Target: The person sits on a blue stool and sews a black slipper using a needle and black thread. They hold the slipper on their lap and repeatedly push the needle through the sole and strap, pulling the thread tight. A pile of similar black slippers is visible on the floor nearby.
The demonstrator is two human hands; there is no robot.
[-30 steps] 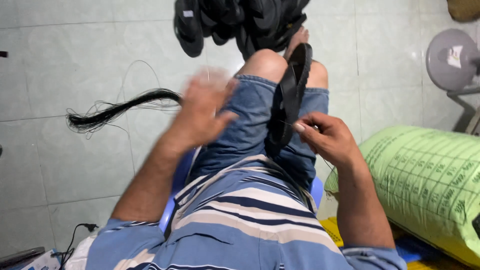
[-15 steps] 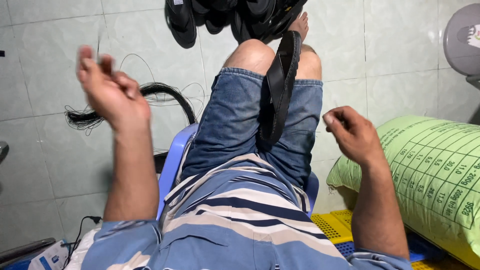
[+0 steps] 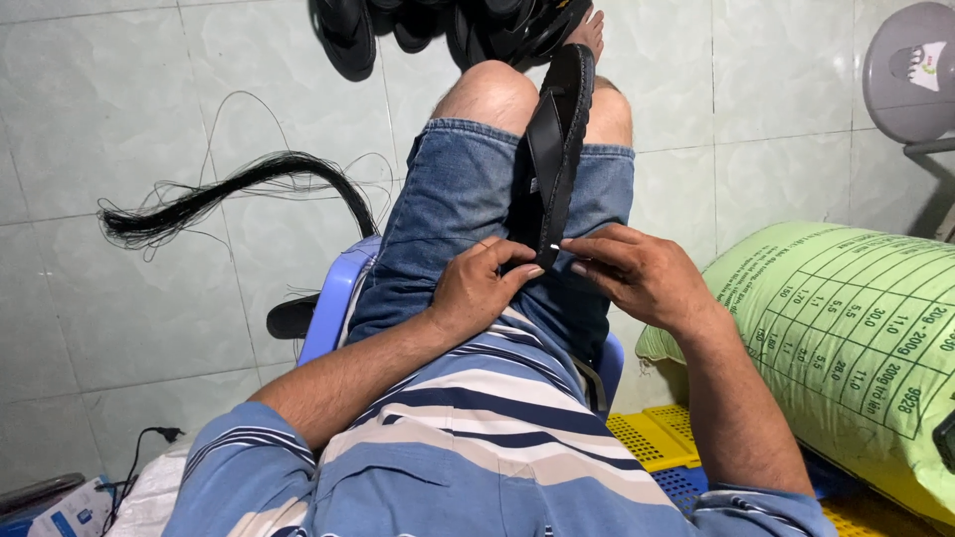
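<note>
A black sandal (image 3: 557,139) lies on its edge between my knees, resting along my denim shorts (image 3: 468,219). My left hand (image 3: 482,288) pinches the sandal's near end with thumb and fingers. My right hand (image 3: 637,273) meets it from the right, fingertips closed on a small pale needle-like tip at the sole's edge. Both hands touch the sandal at the same spot. Whether a thread runs from the tip is too fine to tell.
A bundle of black thread (image 3: 229,189) trails across the tiled floor at left. A pile of black sandals (image 3: 448,25) lies beyond my knees. A green woven sack (image 3: 856,338) sits at right, a grey fan (image 3: 910,70) behind it. I sit on a blue plastic chair (image 3: 328,308).
My left hand, raised high to the left half a second ago, has come back down to the sandal's near end. My right hand moved in to meet it.
</note>
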